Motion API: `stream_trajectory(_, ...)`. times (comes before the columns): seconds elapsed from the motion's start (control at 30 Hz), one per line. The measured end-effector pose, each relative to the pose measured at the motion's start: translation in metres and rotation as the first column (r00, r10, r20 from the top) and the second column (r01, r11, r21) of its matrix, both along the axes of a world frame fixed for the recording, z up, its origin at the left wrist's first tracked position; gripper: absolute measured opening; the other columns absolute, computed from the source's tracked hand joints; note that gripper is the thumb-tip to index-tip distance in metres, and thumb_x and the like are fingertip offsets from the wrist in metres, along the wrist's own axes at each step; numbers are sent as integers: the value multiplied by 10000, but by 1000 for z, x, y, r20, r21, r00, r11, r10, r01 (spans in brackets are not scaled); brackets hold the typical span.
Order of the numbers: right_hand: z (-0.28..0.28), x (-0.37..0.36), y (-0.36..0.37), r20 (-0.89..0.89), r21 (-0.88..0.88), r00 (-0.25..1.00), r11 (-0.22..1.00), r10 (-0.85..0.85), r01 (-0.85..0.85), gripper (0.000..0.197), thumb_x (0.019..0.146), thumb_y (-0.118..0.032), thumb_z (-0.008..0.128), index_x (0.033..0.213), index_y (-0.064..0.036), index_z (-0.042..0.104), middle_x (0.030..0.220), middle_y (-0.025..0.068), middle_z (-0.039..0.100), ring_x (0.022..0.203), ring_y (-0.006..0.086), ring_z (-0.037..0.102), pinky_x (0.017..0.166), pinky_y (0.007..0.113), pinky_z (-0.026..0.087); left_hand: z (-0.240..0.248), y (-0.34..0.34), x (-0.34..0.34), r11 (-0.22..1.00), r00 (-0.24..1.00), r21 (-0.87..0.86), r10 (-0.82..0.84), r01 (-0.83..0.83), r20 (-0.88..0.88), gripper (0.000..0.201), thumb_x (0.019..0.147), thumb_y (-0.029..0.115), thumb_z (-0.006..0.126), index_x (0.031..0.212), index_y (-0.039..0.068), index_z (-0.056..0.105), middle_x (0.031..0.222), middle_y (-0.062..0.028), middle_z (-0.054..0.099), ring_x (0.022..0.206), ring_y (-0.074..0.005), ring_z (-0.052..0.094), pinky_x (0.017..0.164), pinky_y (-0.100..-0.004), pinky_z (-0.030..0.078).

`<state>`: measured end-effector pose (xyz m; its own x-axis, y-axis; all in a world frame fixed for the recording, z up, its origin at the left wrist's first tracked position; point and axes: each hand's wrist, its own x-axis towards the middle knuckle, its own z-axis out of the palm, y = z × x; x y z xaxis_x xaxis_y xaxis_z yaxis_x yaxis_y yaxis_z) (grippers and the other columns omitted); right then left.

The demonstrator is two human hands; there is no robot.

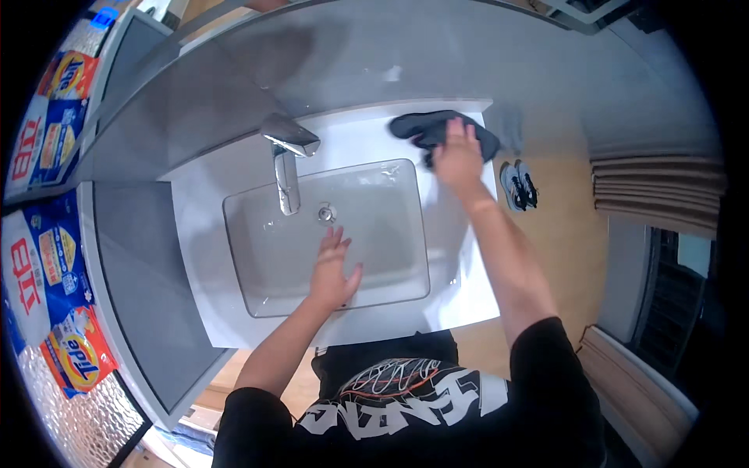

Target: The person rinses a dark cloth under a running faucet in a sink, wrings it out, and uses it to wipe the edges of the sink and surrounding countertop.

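Observation:
My left hand (333, 273) hovers over the white rectangular sink (425, 257), its fingers apart and nothing in them. At the back right corner of the white countertop (207, 265) lies a dark, crumpled cloth item (417, 125), long and sock-like in outline. My right hand (459, 160) reaches onto it with fingers stretched out over the fabric. Whether the fingers press on it or only touch it cannot be made out. A chrome faucet (287, 175) stands at the sink's back left, its spout above the basin near the round drain (327, 213).
Left of the counter rises a grey cabinet side (148, 273), with blue and orange detergent bags (58, 265) beyond it. A grey mirror-like wall (374, 62) runs behind the counter. On the right are a pair of sneakers (519, 186) on the wooden floor and a brown curtain (655, 191).

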<state>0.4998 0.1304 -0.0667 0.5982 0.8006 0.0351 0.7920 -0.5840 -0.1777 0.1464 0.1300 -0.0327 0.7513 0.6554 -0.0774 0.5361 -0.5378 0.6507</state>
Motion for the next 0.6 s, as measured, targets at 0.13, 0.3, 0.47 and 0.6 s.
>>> stream_trajectory(0.13,-7,15,6,-11,-122,999,992,-33,31,617,912,-256,425,1458,15,334,1538,165,313,1419,374,283,1143,479,249,6,-5,1,998,998,23,64,-64,3,488,789,133,675,1220,-49,538,1423,-263,423,1376,-434,326,1124,-480,291)
stream_trajectory(0.3,-5,-77,64,-100,90,963,966,251,-243,495,860,-152,465,1320,26,499,1437,204,445,1357,369,390,1118,463,306,25,-21,-14,994,993,-16,109,-109,47,427,804,105,664,1188,-36,542,1420,-259,431,1373,-428,338,1113,-470,311)
stream_trajectory(0.47,-6,-117,98,-124,185,778,785,616,-592,526,828,-139,506,1347,-52,505,1427,125,483,1338,330,426,1134,432,303,24,-36,-47,992,993,64,112,-109,-46,442,792,103,668,1190,-27,524,1341,-243,501,1314,-437,410,1076,-479,358)
stream_trajectory(0.6,-14,-63,72,-155,158,847,859,509,-487,544,806,-117,517,1345,-50,501,1421,142,483,1333,330,431,1120,439,319,21,-38,-62,992,991,58,114,-110,-68,430,792,102,667,1181,-24,533,1335,-243,506,1308,-436,416,1080,-483,353)
